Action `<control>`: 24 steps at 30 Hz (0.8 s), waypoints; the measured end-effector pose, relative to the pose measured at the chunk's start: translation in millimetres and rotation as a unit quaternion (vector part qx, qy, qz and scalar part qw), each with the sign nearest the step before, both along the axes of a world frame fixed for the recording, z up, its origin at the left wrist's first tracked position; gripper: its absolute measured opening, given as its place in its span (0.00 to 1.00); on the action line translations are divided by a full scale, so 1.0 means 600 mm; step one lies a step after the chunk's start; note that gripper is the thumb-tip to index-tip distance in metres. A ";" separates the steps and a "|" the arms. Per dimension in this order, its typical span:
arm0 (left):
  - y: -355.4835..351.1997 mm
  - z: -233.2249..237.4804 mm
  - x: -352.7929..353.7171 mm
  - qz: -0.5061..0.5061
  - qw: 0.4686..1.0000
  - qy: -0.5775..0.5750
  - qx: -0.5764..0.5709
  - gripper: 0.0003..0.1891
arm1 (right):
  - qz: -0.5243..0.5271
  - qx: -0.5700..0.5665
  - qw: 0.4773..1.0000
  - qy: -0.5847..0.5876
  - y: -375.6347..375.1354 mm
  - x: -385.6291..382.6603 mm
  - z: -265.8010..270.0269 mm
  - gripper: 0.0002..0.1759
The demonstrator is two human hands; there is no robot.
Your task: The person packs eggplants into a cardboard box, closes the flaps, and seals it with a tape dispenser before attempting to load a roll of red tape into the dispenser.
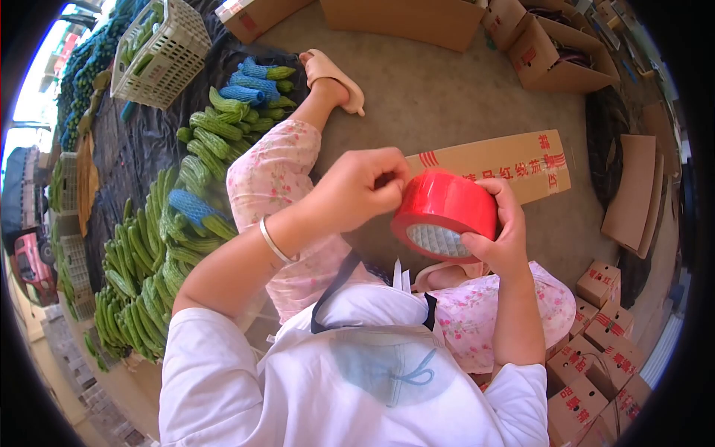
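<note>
A roll of red packing tape is held up in front of my chest. My right hand grips its right side, thumb inside the core and fingers over the outer face. My left hand pinches at the roll's upper left edge with thumb and fingertips, a silver bangle on that wrist. Whether a loose tape end is between the fingers cannot be made out. I sit with legs in pink floral trousers stretched out over the floor.
A flat cardboard box with red print lies just beyond the tape. Long green cucumbers, some in blue foam nets, are heaped on black sheeting at left, beside a white crate. Small printed boxes are stacked at lower right, open cartons at top.
</note>
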State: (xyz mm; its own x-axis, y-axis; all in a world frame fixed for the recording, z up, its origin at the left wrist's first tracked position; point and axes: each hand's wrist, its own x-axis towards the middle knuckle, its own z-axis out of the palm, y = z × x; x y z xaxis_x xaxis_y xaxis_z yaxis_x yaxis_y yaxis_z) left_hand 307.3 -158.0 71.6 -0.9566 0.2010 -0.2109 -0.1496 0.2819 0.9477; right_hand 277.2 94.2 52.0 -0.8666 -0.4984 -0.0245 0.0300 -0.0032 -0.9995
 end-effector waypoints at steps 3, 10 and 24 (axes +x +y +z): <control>-0.005 0.008 0.007 0.010 1.000 0.009 0.014 0.06 | 0.006 -0.012 1.000 -0.007 -0.002 0.000 0.000 0.32; -0.011 0.021 0.006 -0.130 0.962 0.224 -0.085 0.06 | 0.001 0.005 0.999 -0.032 -0.004 0.003 0.004 0.32; 0.005 0.016 0.020 -0.174 0.877 0.374 -0.246 0.08 | 0.060 0.079 0.989 0.114 -0.004 0.004 0.023 0.34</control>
State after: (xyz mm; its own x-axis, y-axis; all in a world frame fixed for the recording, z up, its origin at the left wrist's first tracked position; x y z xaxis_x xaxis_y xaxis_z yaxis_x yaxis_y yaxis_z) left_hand 319.2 -155.1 81.1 -0.7623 0.5698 0.3068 0.6393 0.5893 0.4940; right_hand 279.6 91.6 65.9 -0.7938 -0.6030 0.0785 -0.2050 0.1438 -0.9681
